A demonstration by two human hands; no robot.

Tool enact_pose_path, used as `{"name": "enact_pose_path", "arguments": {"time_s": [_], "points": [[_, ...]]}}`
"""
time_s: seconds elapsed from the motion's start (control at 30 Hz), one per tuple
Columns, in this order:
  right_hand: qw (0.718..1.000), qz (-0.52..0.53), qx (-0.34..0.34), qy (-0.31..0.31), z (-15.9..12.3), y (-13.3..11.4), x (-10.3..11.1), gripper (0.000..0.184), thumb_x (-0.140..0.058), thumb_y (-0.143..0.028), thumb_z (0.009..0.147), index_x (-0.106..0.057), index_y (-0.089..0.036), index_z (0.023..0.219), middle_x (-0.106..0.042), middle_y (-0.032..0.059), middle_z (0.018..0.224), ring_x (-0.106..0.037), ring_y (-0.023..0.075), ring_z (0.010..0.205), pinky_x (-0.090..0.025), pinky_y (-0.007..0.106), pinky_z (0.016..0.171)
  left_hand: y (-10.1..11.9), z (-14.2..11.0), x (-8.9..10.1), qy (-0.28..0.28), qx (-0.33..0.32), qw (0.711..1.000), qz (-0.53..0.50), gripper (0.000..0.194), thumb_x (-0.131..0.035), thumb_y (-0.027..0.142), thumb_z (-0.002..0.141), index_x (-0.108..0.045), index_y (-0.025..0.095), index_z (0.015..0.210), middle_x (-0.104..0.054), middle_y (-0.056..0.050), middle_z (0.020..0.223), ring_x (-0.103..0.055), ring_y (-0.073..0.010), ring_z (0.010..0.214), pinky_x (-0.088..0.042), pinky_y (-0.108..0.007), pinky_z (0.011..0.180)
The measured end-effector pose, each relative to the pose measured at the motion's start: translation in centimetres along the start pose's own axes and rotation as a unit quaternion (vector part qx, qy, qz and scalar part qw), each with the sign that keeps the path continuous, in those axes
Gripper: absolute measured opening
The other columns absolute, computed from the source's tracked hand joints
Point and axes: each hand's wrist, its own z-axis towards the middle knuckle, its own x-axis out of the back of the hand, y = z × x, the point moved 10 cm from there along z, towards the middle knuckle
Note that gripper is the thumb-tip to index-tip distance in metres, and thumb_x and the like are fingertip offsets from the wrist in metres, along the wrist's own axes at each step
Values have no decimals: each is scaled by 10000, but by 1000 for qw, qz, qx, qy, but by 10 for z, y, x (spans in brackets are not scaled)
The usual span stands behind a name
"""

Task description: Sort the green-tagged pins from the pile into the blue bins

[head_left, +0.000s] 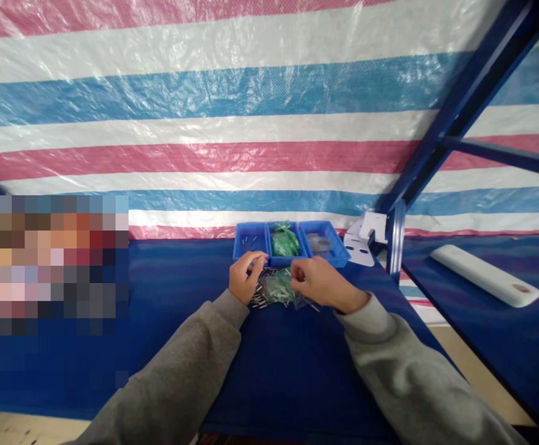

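Observation:
My left hand (245, 277) is at the left edge of a loose pile, with thumb and index finger brought together at their tips. Anything between them is too small to make out. Across the pile, my right hand (318, 282) has its fingers curled in a pinch, and what they hold is hidden. Between the hands lie thin metal pins (259, 298) and a green clear plastic bag (279, 289). Just behind stand three blue bins: the left bin (238, 242) has a few pins, the middle bin (305, 252) green plastic bags, the right bin (342, 252) clear ones.
A white cut-out stand (366, 238) is right of the bins, beside a blue metal frame post (396, 241). A long white plastic object (485, 275) lies on the neighbouring table. Striped sheeting (214, 93) hangs behind the blue table (177, 290). A blurred-out patch covers the left.

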Motion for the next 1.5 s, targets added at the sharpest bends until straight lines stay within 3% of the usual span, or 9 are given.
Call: {"name": "enact_pose_path", "arguments": {"time_s": [0.2, 0.4, 0.63, 0.87, 1.17, 1.33, 1.5], "points": [[980, 159, 22, 121, 5, 12, 2, 57, -557, -147, 729, -603, -177, 718, -577, -31, 571, -526, 109, 529, -381, 227, 566, 6, -2, -6, -14, -50, 999, 13, 230, -485, 251, 903, -644, 162, 1044, -680, -79, 959, -639, -159, 853, -527, -234, 662], [959, 204, 40, 192, -7, 19, 2, 150, -506, -253, 870, -629, -180, 825, -632, 21, 734, -555, 138, 634, -407, 250, 605, 12, -6, -15, -41, -99, 994, 21, 172, -545, 217, 868, -683, 162, 954, -696, -81, 924, -638, -158, 830, -520, -243, 649], [955, 211, 52, 199, -8, 18, -8, 191, -505, -297, 891, -635, -187, 802, -646, 24, 739, -581, 153, 666, -429, 258, 633, 15, -5, -18, -42, -111, 992, 51, 161, -572, 268, 857, -675, 161, 797, -676, -49, 760, -609, -140, 700, -488, -256, 661], [943, 229, 68, 233, -16, 14, -1, 189, -521, -328, 888, -643, -190, 847, -651, 26, 762, -588, 145, 663, -439, 251, 627, 19, -6, -17, -44, -104, 991, 79, 244, -500, 267, 900, -638, 142, 743, -620, -29, 667, -553, -112, 614, -446, -233, 615], [957, 201, 65, 198, -13, 9, -2, 341, -428, -390, 928, -635, -184, 752, -653, 41, 708, -605, 163, 667, -443, 264, 657, 35, -8, -7, -7, -126, 991, 32, 136, -566, 252, 859, -666, 160, 851, -693, -58, 799, -629, -134, 697, -505, -258, 672], [953, 194, 33, 229, -14, 19, 2, 360, -398, -408, 935, -653, -180, 821, -650, 41, 695, -602, 164, 646, -443, 267, 649, 24, -8, -3, 10, -80, 997, -16, 114, -537, 236, 872, -592, 147, 826, -701, -96, 933, -664, -171, 884, -527, -306, 802], [954, 186, 43, 231, -15, 18, 2, 339, -408, -375, 935, -651, -180, 802, -657, 47, 721, -607, 165, 670, -442, 264, 668, 12, -9, -11, -14, -55, 998, -22, 121, -494, 232, 896, -574, 145, 868, -685, -60, 834, -659, -122, 730, -527, -249, 712]]}}
